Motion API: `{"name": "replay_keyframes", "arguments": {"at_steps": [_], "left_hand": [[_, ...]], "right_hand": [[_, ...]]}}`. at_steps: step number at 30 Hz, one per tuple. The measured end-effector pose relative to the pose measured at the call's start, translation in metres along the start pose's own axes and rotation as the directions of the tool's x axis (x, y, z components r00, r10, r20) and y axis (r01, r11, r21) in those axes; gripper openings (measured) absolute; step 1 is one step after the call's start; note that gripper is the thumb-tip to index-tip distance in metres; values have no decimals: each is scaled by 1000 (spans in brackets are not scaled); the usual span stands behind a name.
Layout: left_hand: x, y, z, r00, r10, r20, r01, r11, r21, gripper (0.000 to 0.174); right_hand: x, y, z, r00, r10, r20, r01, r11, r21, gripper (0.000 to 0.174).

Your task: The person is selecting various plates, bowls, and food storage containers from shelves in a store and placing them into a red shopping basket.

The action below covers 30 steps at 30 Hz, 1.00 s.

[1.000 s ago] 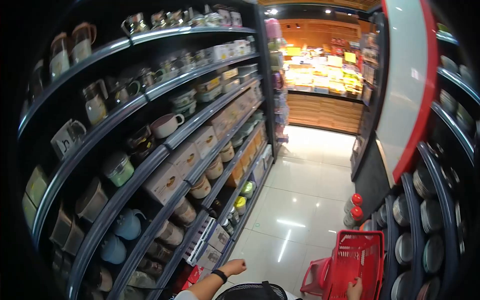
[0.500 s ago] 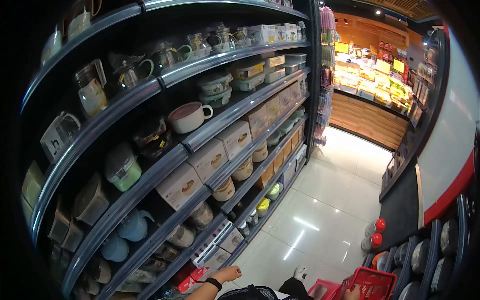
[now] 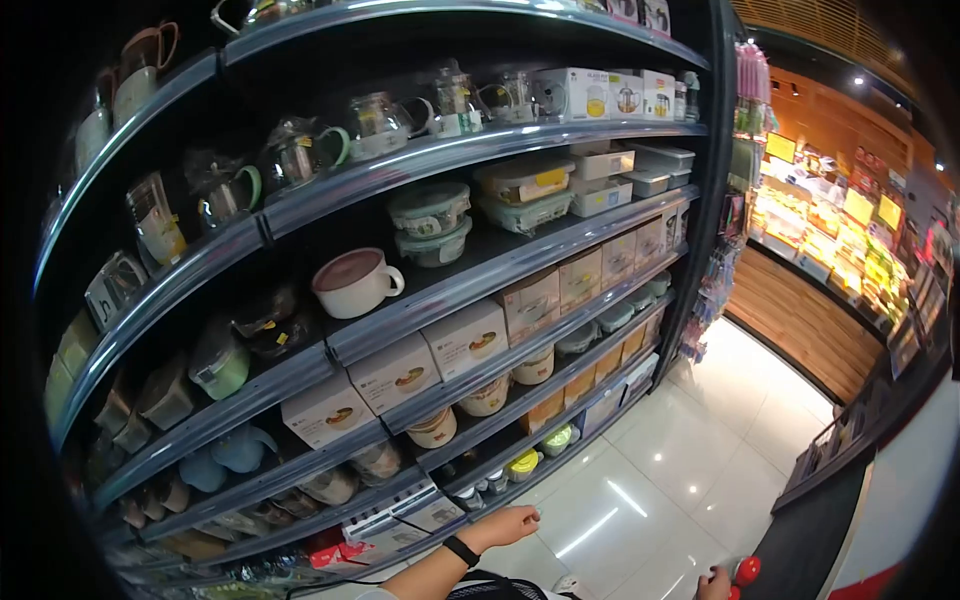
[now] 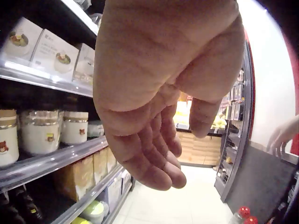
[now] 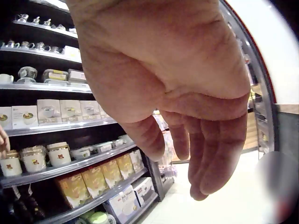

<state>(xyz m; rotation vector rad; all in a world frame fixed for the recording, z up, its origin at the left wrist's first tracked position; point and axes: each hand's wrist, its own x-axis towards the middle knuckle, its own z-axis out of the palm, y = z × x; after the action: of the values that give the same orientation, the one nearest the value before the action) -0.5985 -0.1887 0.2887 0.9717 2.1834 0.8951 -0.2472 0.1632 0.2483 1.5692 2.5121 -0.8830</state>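
Note:
My left hand (image 3: 508, 524) hangs in front of the lower shelves, a black band on its wrist. Its fingers (image 4: 147, 163) curl loosely with nothing in them. White canisters (image 4: 41, 133) with bear pictures stand on the shelf beside it in the left wrist view. At the bottom edge of the head view is my right hand (image 3: 714, 583), overlapping the red-capped jars (image 3: 746, 571) on the floor side. In the right wrist view its fingers (image 5: 217, 154) hang relaxed and hold nothing.
Shelving on the left carries a white mug (image 3: 356, 283) with a dark lid, glass containers (image 3: 430, 222), glass teapots (image 3: 300, 155) and white boxes (image 3: 393, 377). A tiled floor (image 3: 640, 480) leads to a lit wood-fronted counter (image 3: 800, 320). A dark panel (image 3: 825, 510) borders the right.
The head view has swung left, so the shelving fills more of it. The red basket, earlier at my right hand, has left the view. My left hand stays out in front, loosely curled.

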Motion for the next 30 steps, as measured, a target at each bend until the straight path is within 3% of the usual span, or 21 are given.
{"name": "replay_keyframes", "arguments": {"at_steps": [1, 3, 4, 5, 8, 11, 12, 14, 16, 18, 22, 24, 25, 27, 29, 30], "left_hand": [[11, 17, -4, 997, 20, -70, -20, 1000, 3, 31], [25, 34, -13, 997, -13, -77, 10, 999, -39, 30], [29, 34, -15, 996, -12, -86, 7, 999, -51, 29], [29, 33, -17, 994, -28, -108, 22, 998, -59, 29], [30, 36, -42, 982, -121, -145, 107, 989, -104, 28], [33, 43, -77, 924, -164, -345, 143, 986, -85, 23], [36, 42, -89, 927, -162, -339, 142, 986, -84, 23], [43, 45, -115, 816, -127, -564, 73, 990, -118, 23], [46, 62, -143, 741, -154, -654, 53, 984, -171, 20], [49, 62, -159, 686, -173, -706, 19, 975, -221, 19], [65, 28, -154, 710, -254, -657, 26, 942, -336, 16], [71, 9, -142, 747, -242, -620, 54, 950, -306, 16], [74, 0, -133, 785, -299, -543, 38, 898, -439, 17], [82, -12, -125, 833, -346, -432, 29, 807, -590, 18], [91, -15, -122, 825, -370, -427, 59, 808, -587, 18], [95, -14, -121, 817, -372, -440, 72, 824, -563, 18]], "right_hand": [[86, 67, 45, 856, -420, -300, 398, 907, -135, 34], [95, -25, 6, 929, -288, -233, 295, 955, -5, 33], [123, -33, 17, 841, -472, -263, 460, 881, -109, 35], [114, -92, -3, 913, -352, -207, 374, 924, 80, 30], [139, -178, 13, 871, -477, -115, 491, 845, 213, 32], [131, -260, 24, 770, -638, 28, 612, 750, 251, 31], [129, -282, 29, 726, -682, 91, 641, 719, 270, 31], [126, -324, 31, 639, -741, 206, 681, 669, 296, 32], [134, -356, 40, 548, -803, 234, 735, 596, 324, 34], [147, -384, 48, 526, -800, 289, 744, 598, 298, 33], [180, -405, 90, 528, -809, 259, 782, 582, 223, 34], [194, -414, 108, 567, -747, 348, 639, 665, 386, 36], [201, -418, 113, 565, -700, 437, 506, 712, 487, 38], [219, -429, 119, 563, -679, 471, 465, 731, 499, 39], [234, -438, 124, 548, -650, 527, 416, 758, 503, 39], [243, -445, 125, 532, -674, 513, 482, 739, 470, 37]]}}
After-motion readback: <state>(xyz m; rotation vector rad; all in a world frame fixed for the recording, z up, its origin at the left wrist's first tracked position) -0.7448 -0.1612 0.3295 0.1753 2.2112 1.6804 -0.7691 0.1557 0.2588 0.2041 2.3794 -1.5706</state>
